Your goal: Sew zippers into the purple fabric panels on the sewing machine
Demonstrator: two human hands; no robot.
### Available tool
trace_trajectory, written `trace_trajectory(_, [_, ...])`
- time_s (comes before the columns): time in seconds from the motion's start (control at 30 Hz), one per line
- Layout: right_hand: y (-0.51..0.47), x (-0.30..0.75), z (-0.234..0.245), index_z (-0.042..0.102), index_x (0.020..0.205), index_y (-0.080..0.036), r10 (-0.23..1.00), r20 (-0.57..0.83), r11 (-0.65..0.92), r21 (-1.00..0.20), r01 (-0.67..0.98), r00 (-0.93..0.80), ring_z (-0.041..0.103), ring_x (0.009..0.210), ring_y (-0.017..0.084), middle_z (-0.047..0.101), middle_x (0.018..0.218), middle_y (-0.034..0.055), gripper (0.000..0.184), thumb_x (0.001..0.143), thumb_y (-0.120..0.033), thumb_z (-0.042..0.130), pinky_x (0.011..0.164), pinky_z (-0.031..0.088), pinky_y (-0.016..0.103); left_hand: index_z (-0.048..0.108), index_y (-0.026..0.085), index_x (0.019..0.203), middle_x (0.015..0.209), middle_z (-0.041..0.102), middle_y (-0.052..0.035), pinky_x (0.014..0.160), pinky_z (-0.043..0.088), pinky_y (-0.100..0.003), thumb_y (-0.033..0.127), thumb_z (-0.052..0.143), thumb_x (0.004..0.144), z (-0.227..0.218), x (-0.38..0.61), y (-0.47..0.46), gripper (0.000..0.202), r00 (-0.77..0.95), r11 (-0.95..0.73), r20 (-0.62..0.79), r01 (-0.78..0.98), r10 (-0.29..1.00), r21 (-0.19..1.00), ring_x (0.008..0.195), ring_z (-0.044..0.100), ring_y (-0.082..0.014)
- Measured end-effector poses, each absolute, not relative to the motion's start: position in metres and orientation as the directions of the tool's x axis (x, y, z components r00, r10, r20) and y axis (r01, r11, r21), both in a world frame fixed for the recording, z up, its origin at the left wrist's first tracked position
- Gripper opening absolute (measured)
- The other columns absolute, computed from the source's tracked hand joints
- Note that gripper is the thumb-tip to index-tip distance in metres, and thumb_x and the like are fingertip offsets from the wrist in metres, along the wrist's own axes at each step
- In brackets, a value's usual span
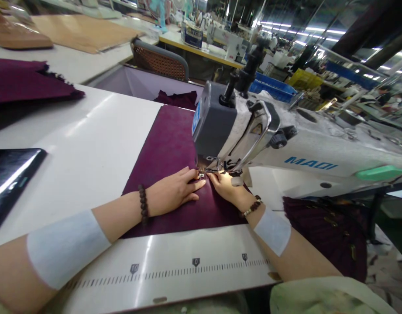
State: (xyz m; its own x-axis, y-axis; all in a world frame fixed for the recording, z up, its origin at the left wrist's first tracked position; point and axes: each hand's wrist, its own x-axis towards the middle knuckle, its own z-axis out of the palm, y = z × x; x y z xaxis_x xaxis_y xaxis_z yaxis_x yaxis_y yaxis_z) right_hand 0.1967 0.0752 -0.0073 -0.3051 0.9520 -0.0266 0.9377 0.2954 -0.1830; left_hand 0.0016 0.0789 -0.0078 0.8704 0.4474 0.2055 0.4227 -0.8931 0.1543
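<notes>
A piece of dark purple fabric point(164, 144) lies flat under the sewing machine's head point(217, 126). My left hand point(176, 192) rests flat and open on it, fingers stretched toward the presser foot point(201, 173), the fingertips just left of and before it. On the right side of the foot, my right hand point(228, 187) is closed, its fingers bent together at the fabric; the machine head partly hides them. The cloth rises slightly in a soft fold beneath the right hand. Both fingertips are very close to the needle area, which is too small to make out clearly.
A black phone-like device point(14, 179) lies on the white table point(89, 126) at left. More purple fabric point(27, 83) sits at the far left, and a purple pile with metal pieces point(328, 231) hangs at right. A chair point(161, 59) stands behind the table.
</notes>
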Motion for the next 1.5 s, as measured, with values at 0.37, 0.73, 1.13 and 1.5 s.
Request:
trace_trajectory(0.37, [0.082, 0.201, -0.011, 0.06, 0.111, -0.009, 0.904, -0.132, 0.415, 0.052, 0.908, -0.406, 0.058, 0.103, 0.026, 0.063, 0.11, 0.0149, 0.037, 0.086, -0.003, 0.033, 0.085, 0.044, 0.034, 0.053, 0.012, 0.123, 0.109, 0.051, -0.0144, 0.095, 0.042, -0.041, 0.036, 0.037, 0.094, -0.014, 0.001, 0.087, 0.041, 0.869, -0.897, 0.229, 0.408, 0.438, 0.169, 0.106, 0.049, -0.0259])
trace_trajectory(0.73, [0.084, 0.203, -0.018, 0.06, 0.113, -0.011, 0.893, -0.17, 0.436, 0.104, 0.894, -0.416, 0.058, 0.102, 0.028, 0.063, 0.109, 0.0154, 0.039, 0.087, -0.006, 0.031, 0.083, 0.044, 0.036, 0.056, 0.013, 0.121, 0.116, 0.05, -0.0152, 0.096, 0.042, -0.04, 0.036, 0.039, 0.094, -0.01, 0.001, 0.089, 0.04, 0.871, -0.9, 0.236, 0.393, 0.43, 0.188, 0.109, 0.049, -0.0259])
trace_trajectory(1.13, [0.003, 0.196, 0.01, 0.048, 0.129, -0.012, 0.985, 0.026, 0.168, 0.052, 0.984, -0.169, 0.046, 0.121, 0.031, 0.045, 0.134, 0.019, 0.045, 0.09, -0.034, 0.047, 0.096, 0.038, 0.05, 0.059, 0.017, 0.117, 0.126, 0.056, -0.0089, 0.107, 0.032, -0.04, 0.015, 0.036, 0.094, -0.003, -0.022, 0.103, 0.032, 0.89, -0.892, 0.111, 0.422, 0.442, 0.163, 0.119, 0.048, -0.0202])
trace_trajectory(1.5, [-0.044, 0.197, 0.047, 0.054, 0.125, -0.014, 0.942, -0.162, 0.261, -0.192, 0.946, -0.293, 0.06, 0.105, 0.028, 0.058, 0.119, 0.0195, 0.04, 0.09, -0.032, 0.048, 0.085, 0.05, 0.044, 0.05, 0.002, 0.126, 0.13, 0.047, -0.0257, 0.099, 0.04, -0.046, 0.054, 0.067, 0.071, 0.03, 0.006, 0.016, 0.078, 0.803, -0.8, -0.081, 0.596, 0.591, 0.068, 0.119, 0.046, -0.0364])
